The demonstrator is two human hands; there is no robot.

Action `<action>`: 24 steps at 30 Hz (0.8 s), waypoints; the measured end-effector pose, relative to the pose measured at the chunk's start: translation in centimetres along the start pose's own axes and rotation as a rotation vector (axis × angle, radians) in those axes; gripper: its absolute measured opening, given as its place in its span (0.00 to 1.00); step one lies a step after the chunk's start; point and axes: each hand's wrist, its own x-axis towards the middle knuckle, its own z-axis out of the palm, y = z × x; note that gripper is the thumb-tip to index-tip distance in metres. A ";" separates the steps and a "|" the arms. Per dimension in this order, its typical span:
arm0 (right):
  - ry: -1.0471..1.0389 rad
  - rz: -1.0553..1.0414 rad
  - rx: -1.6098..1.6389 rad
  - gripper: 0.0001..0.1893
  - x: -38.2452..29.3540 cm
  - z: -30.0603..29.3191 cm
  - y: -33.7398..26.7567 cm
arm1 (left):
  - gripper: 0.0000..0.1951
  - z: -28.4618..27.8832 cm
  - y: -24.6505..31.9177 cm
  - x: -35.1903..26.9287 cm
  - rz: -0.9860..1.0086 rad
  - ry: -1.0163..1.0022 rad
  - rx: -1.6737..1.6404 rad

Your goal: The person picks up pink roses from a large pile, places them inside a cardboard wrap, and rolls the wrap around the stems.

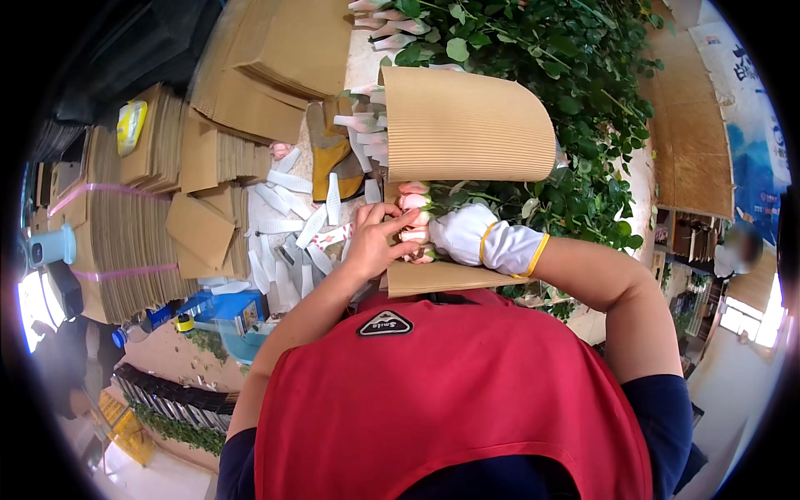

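Pink roses point(414, 234) lie in a row on a sheet of corrugated cardboard point(437, 279) close to my red apron. My bare left hand point(377, 240) rests on the blooms from the left, its fingers spread over them. My right hand point(465, 234), in a white glove with yellow edging, is closed around the stems just right of the blooms. A raised flap of corrugated cardboard point(469, 125) curves over the stems beyond both hands. White mesh flower sleeves point(290, 181) lie scattered to the left. One loose pink rose point(280, 150) sits among them.
Leafy rose stems point(587, 81) are heaped at the right and far side. Stacks of cardboard sheets point(125, 231) stand at the left and far left. Yellow-and-grey work gloves point(331, 156) lie beyond the sleeves. A blue box point(231, 309) is at the lower left. A person point(737, 250) is at the far right.
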 end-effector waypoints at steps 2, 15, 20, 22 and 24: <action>0.062 0.033 0.032 0.08 0.0 0.9 0.0 | 0.24 -0.3 -0.1 0.1 -0.026 -0.051 -0.022; 0.071 0.064 0.033 0.08 0.1 0.2 -0.3 | 0.09 -3.4 3.3 1.5 0.257 -0.120 0.028; 0.033 0.080 0.023 0.08 0.1 0.0 -0.5 | 0.08 -4.8 0.4 0.2 0.312 -0.160 0.060; 0.025 0.084 0.031 0.08 0.1 0.4 -0.3 | 0.14 -7.1 -2.3 -1.6 -0.013 -0.021 0.067; -0.013 0.096 0.031 0.08 0.3 0.2 -0.3 | 0.23 -8.7 -2.3 -2.6 -0.285 0.304 0.408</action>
